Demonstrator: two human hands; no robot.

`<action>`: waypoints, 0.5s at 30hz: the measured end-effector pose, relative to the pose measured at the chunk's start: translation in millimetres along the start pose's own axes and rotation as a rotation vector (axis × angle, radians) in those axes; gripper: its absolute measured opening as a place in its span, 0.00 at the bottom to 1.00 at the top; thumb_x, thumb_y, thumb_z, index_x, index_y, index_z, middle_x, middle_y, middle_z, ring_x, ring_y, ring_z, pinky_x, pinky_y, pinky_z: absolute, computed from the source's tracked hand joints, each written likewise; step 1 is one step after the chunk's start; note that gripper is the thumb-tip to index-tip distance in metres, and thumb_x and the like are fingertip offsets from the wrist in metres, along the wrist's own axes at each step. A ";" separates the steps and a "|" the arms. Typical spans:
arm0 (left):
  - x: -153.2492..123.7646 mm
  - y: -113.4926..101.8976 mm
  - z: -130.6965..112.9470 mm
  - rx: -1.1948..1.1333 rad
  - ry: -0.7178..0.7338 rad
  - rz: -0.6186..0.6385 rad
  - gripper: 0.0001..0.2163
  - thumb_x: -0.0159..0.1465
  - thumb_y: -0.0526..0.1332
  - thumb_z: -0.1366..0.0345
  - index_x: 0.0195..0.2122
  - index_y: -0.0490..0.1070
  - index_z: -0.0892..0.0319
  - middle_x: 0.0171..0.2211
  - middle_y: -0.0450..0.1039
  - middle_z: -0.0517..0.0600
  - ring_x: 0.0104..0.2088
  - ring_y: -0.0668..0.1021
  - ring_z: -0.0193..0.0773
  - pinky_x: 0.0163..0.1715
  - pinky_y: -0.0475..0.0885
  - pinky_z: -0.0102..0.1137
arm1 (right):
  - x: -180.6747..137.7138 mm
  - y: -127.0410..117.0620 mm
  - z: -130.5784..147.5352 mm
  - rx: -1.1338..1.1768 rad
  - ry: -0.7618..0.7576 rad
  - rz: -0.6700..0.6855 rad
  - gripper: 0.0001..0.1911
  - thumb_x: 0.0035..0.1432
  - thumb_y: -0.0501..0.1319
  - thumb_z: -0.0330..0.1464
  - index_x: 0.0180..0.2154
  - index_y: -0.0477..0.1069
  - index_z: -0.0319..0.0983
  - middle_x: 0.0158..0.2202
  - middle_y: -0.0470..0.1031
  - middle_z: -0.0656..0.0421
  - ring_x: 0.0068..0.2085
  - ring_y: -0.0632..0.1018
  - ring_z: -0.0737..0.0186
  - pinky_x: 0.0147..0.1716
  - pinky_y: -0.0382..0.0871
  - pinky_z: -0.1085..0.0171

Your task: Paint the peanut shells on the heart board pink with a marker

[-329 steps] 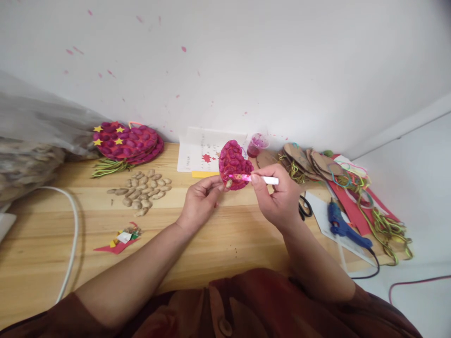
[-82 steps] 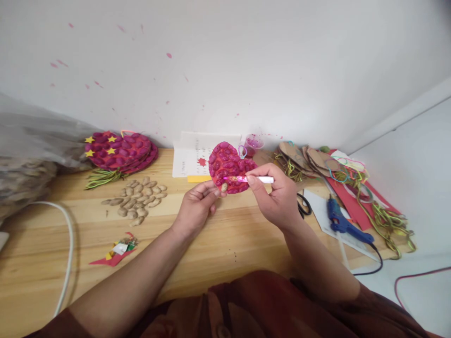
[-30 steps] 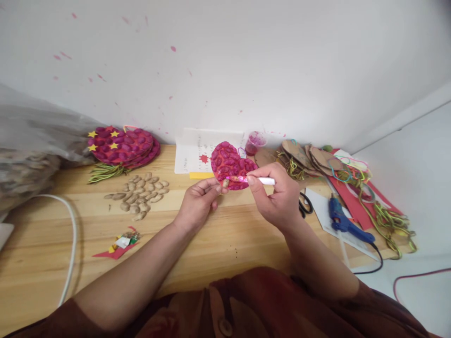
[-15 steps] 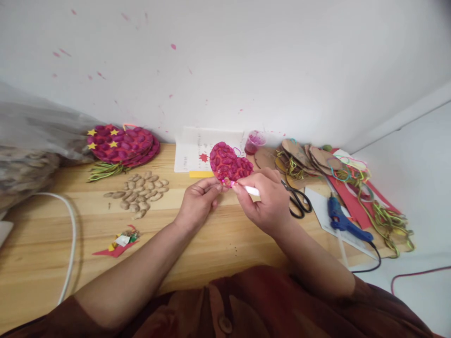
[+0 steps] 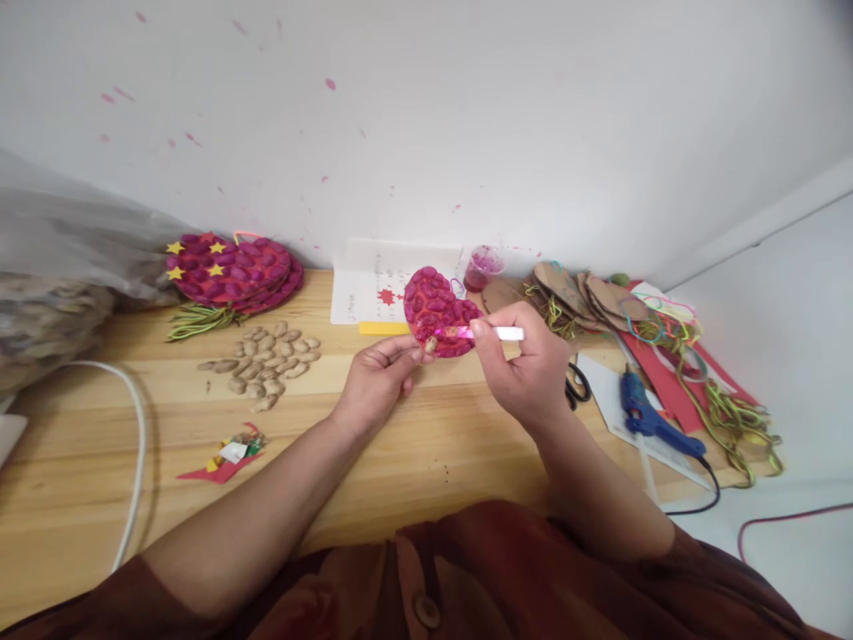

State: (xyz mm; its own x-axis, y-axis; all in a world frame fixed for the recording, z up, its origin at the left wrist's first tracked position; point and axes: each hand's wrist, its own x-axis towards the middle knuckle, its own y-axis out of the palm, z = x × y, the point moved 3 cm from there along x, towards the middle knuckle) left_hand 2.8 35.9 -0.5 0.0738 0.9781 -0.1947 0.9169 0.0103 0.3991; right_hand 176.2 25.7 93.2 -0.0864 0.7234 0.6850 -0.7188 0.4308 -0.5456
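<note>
My left hand (image 5: 378, 380) pinches the lower left edge of a heart-shaped piece (image 5: 433, 307) covered in magenta-painted peanuts. Close to the fingertips, one peanut (image 5: 431, 345) on it still shows bare tan shell. My right hand (image 5: 530, 364) is closed around a white-handled paintbrush (image 5: 510, 334). The brush's pink-stained end lies over the lower part of the heart; whether it touches is hard to tell. A thin purple loop (image 5: 457, 286) sticks up from the heart's top. Behind it stands a clear cup of magenta paint (image 5: 483, 268).
Loose peanuts (image 5: 267, 360) and paper scraps (image 5: 230, 455) lie on the left, before a stack of painted pieces (image 5: 233, 271) with yellow stars. To the right are scissors (image 5: 578, 386), a blue glue gun (image 5: 649, 418), cardboard discs (image 5: 566, 289) and cords (image 5: 733, 418). A white cable (image 5: 139, 444) curves at left.
My right hand and the brush have moved right and slightly up, uncovering the bare peanut. The heart has shifted slightly right, still in my left hand.
</note>
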 end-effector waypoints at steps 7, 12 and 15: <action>-0.5 0.5 -2.5 -0.037 -0.011 -0.002 0.13 0.53 0.75 0.62 0.39 0.83 0.61 0.31 0.82 0.52 0.17 0.66 0.24 0.18 0.58 0.24 | -0.4 3.1 -3.9 0.093 0.038 0.042 0.04 0.64 0.64 0.33 0.35 0.72 0.41 0.32 0.77 0.62 0.32 0.76 0.65 0.36 0.69 0.63; -0.2 0.9 -3.3 -0.051 -0.018 -0.007 0.14 0.52 0.76 0.61 0.37 0.83 0.61 0.31 0.82 0.52 0.17 0.65 0.24 0.17 0.58 0.24 | -0.3 3.2 -7.1 0.118 0.070 0.029 0.04 0.64 0.64 0.33 0.34 0.72 0.41 0.31 0.76 0.62 0.32 0.75 0.66 0.35 0.68 0.64; -0.3 0.9 -3.2 -0.048 -0.024 -0.009 0.15 0.52 0.76 0.61 0.38 0.83 0.61 0.31 0.82 0.52 0.17 0.65 0.24 0.17 0.58 0.24 | -0.5 3.5 -7.4 0.147 0.076 0.036 0.04 0.64 0.64 0.32 0.35 0.72 0.41 0.31 0.76 0.63 0.32 0.75 0.66 0.34 0.68 0.64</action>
State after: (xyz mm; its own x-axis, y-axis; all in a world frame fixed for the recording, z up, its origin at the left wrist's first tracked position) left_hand 2.3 36.3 2.7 0.0756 0.9726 -0.2200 0.8978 0.0296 0.4394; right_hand 178.9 30.9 87.4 -0.0651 0.7782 0.6247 -0.8099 0.3244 -0.4886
